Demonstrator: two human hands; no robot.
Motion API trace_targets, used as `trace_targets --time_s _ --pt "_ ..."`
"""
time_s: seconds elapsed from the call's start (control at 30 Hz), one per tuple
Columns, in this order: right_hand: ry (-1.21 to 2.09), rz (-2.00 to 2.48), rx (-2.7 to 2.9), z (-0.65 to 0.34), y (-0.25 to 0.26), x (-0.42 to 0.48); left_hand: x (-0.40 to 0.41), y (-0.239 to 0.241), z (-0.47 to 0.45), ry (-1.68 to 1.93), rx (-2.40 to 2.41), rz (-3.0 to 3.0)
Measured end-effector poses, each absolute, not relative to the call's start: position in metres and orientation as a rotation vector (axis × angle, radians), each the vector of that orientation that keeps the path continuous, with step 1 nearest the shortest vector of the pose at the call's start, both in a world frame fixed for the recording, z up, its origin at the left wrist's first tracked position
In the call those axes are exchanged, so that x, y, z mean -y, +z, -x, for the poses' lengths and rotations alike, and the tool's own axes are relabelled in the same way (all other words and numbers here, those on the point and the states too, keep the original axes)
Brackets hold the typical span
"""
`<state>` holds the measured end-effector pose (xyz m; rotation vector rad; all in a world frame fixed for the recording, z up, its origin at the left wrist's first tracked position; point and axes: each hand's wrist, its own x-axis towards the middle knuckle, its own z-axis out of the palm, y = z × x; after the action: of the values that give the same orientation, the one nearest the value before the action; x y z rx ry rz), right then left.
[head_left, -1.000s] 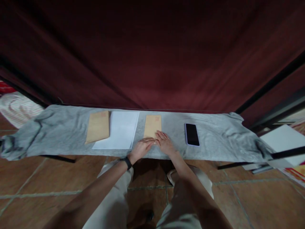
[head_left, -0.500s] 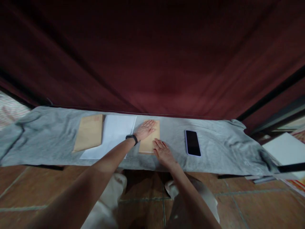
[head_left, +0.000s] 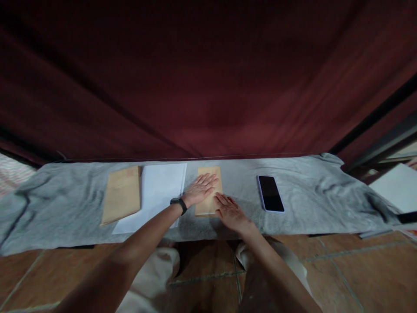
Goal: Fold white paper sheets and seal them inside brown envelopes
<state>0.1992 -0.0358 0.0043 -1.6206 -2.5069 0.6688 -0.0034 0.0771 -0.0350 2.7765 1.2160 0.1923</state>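
Note:
A narrow tan envelope [head_left: 206, 208] lies flat on the grey cloth, its long side pointing away from me. My left hand [head_left: 202, 188], with a dark watch on its wrist, rests flat across the envelope's middle, fingers spread. At the envelope's near right edge lies my right hand [head_left: 230, 211], palm down with the fingers stretched out and their tips touching the paper. Left of my hands are white paper sheets [head_left: 161, 184], partly covered by a larger brown envelope [head_left: 122, 193]. What lies under my palms is hidden.
A phone [head_left: 271, 193] with a pale purple case lies to the right on the grey cloth [head_left: 302, 187]. Dark red fabric [head_left: 208, 87] hangs behind the narrow surface. Below are floor tiles [head_left: 202, 291], and a white board [head_left: 397, 187] stands at the far right.
The camera view has tilted and shifted slightly. My left hand remains flat on the envelope, and my right hand has slid slightly towards its right edge.

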Motion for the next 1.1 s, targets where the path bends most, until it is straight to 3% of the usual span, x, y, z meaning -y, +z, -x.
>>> trace_targets --time_s 0.2,0.57,1.1 --pt "0.61 1.603 2.497 -0.201 -0.001 0.044 -0.066 -0.028 0.0 0.191 -1.037 -2.818" --pt "0.683 1.517 2.515 -0.211 -0.006 0.041 -0.112 -0.036 -0.045 0.226 -1.297 -2.731" --pt "0.905 1.339 2.546 -0.237 0.007 0.033 -0.037 -0.036 -0.022 0.213 -1.062 -2.663"
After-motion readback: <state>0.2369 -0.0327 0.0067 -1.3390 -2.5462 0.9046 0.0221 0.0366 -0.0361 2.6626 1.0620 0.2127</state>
